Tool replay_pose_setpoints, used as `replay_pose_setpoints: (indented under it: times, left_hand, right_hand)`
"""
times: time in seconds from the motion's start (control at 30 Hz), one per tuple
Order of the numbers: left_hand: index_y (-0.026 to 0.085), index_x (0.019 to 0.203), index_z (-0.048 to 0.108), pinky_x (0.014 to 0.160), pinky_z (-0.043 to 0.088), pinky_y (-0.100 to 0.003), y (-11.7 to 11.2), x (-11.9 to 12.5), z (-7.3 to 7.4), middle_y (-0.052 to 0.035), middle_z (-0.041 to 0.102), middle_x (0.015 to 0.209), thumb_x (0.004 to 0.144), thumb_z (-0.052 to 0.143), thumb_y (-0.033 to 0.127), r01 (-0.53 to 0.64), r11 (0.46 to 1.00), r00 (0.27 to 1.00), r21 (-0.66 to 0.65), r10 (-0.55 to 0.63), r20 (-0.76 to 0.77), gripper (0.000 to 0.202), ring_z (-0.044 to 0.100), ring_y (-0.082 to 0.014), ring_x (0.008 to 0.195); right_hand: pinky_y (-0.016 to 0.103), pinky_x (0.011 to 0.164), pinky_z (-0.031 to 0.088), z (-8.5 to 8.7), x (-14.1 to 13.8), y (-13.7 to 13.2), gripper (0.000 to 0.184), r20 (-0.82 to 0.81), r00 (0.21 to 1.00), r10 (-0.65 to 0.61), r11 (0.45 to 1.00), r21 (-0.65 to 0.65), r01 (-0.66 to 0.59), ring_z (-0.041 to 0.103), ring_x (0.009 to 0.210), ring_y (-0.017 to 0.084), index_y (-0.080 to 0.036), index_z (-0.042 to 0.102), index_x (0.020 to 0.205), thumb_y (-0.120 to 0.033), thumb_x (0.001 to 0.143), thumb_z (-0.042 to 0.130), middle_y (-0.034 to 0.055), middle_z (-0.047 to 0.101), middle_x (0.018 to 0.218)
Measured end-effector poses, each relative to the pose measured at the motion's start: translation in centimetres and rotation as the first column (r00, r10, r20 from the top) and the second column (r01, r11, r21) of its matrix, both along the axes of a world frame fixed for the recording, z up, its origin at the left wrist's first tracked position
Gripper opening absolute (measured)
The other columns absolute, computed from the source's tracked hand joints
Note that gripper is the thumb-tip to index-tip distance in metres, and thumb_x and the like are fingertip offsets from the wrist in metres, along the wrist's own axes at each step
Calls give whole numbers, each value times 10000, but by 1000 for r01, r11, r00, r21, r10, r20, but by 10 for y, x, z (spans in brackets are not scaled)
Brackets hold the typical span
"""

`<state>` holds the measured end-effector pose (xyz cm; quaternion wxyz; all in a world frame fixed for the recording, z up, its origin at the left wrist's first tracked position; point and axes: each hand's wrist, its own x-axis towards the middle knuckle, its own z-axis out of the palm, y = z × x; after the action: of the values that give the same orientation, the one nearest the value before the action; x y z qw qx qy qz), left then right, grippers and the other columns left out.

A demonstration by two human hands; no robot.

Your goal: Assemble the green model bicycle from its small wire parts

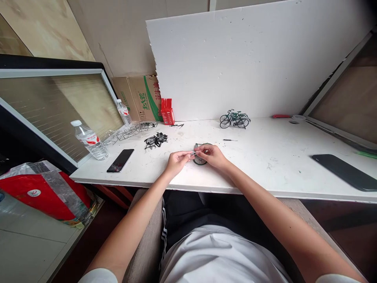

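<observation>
Both my hands meet at the near middle of the white table [265,157]. My right hand [212,155] is curled over a small green model bicycle part with a wheel [200,160] and grips it. My left hand [176,161] pinches a tiny piece at the part's left end; I cannot make out what that piece is. A finished green model bicycle [235,118] stands at the back of the table. A heap of black model parts [156,140] lies to the left of my hands, and a thin dark tool [229,140] lies behind them.
A black phone [120,160] and a water bottle [90,140] lie at the left, a second bottle [124,112], wire frames [129,131], a red box [167,112] and a carton [138,97] behind. A dark phone [344,172] lies at the right. A white foam board [253,59] backs the table.
</observation>
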<state>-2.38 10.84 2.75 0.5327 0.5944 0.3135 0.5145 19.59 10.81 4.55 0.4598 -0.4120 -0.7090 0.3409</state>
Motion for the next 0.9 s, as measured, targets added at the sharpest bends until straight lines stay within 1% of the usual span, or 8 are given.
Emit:
replay_pose_setpoints:
  times: [0.07,0.2,0.37,0.47,0.63,0.9]
  left_hand:
    - [122,1075,822,979,624,-507,0,0,1,-174,827,1082,818,864,500,-6,1000,1000,-5,6,-3,459,808,-334,1015]
    - [123,1072,824,964,624,-497,-1,0,5,-172,829,1068,813,858,491,-5,1000,1000,-18,5,-19,451,808,-331,1003]
    - [117,1086,822,964,618,-479,-1,-2,7,-175,825,1104,817,848,476,21,999,1000,-41,-22,-20,450,807,-321,1005]
    - [120,1080,824,964,610,-474,-2,-3,8,-172,825,1107,818,845,475,30,999,999,-45,-31,-21,442,810,-319,988]
    - [122,1091,821,969,591,-461,-3,-4,10,-188,808,1182,802,858,470,46,996,999,-78,-47,-10,453,803,-338,1041]
    - [119,1080,817,979,571,-444,-5,-5,14,-190,815,1154,791,864,429,68,986,997,-150,-63,42,427,805,-329,1035]
  right_hand:
    - [367,814,574,1,-1,-1,365,11,1000,7,1000,8,-7,731,964,257,-210,809,1036,-549,929,724,103,802,1130]
    - [365,819,565,6,-2,-4,371,24,1000,3,1000,19,-4,722,962,259,-212,805,972,-568,927,710,98,801,1076]
    - [344,772,527,10,-3,-6,395,57,998,18,1000,17,-19,704,924,243,-211,811,978,-587,929,702,94,790,1053]
    - [333,746,513,11,-3,-6,409,45,998,51,999,-17,-50,700,886,230,-207,810,976,-599,932,699,85,792,1027]
    - [342,796,528,13,-2,-7,412,5,991,131,990,-55,-131,710,889,229,-204,807,1001,-598,940,702,81,798,999]
    - [354,824,540,15,-3,-9,430,-7,994,114,991,-68,-114,718,923,240,-201,810,1023,-607,924,710,87,803,1031]
